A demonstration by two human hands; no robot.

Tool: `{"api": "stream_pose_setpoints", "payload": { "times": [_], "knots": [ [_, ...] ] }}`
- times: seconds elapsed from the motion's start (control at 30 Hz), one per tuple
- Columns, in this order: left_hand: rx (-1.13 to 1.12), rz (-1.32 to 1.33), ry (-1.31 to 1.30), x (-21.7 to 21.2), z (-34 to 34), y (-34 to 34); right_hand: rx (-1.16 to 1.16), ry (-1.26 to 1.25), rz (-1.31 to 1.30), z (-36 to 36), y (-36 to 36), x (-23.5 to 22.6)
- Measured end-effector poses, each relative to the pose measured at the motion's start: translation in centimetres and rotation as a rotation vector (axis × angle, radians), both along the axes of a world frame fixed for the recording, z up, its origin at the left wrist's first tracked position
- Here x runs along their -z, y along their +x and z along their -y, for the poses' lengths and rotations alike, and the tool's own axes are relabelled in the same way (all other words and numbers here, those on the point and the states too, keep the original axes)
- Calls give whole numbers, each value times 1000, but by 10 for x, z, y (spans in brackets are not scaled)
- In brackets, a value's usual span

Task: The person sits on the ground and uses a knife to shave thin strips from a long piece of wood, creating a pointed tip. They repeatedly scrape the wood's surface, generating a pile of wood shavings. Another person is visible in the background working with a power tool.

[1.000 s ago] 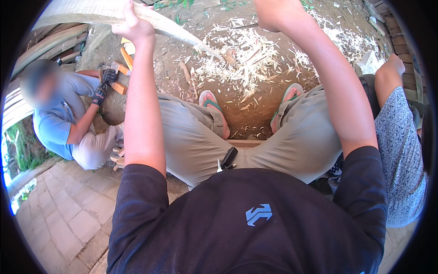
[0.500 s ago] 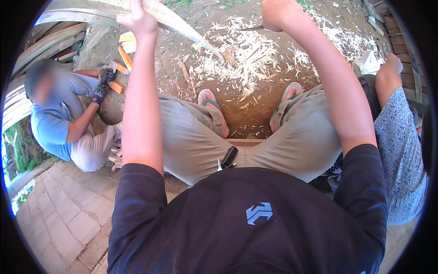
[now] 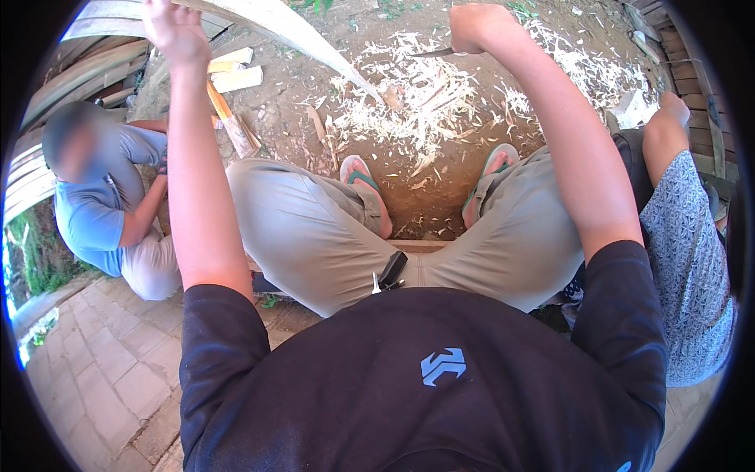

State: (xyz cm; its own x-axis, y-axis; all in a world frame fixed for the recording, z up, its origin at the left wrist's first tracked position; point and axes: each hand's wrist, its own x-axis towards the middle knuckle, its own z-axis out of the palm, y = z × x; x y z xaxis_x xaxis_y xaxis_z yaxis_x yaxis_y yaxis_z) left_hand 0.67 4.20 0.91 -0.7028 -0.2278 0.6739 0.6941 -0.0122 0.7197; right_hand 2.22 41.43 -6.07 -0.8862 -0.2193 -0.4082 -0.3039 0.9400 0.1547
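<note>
Two hands busy: left hand [image 3: 174, 31] clamped on a long wood slat [image 3: 275, 20], its tip near the ground; right hand [image 3: 476, 27] closed around a knife [image 3: 431, 53]. Plenty of shavings [image 3: 417, 94] already lie on the dirt between the feet, but the slat looks only partly carved.

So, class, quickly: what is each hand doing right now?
Left hand: closed around the long pale wooden slat.
Right hand: closed on a knife.

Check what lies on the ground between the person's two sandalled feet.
In the head view, between the left sandal and the right sandal lies bare brown dirt with a few scattered pale wood shavings; the thick pile sits just beyond the toes.
</note>
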Motion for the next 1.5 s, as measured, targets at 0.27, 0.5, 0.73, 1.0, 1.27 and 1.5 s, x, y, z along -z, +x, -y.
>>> {"api": "stream_pose_setpoints", "payload": {
  "times": [0.27, 0.5, 0.73, 1.0, 1.27, 1.5],
  "knots": [
    [-106, 44, -86, -46, -10, -36, -23, 1, 29, -1, -1, 2],
    [-354, -72, -183, -34, -13, -66, -25, -4, 10, 0, -2, 8],
    [-488, -163, -254, -27, -13, -102, -31, -6, -4, 1, -6, 20],
    [-541, -245, -301, -22, -9, -143, -75, -22, 32, -9, -8, 11],
    [-568, -342, -360, -20, 6, -177, -35, -51, 5, -9, -12, 11],
    [-598, -229, -316, -21, -7, -151, -29, -42, -17, -17, -16, 11]
  ]
}}
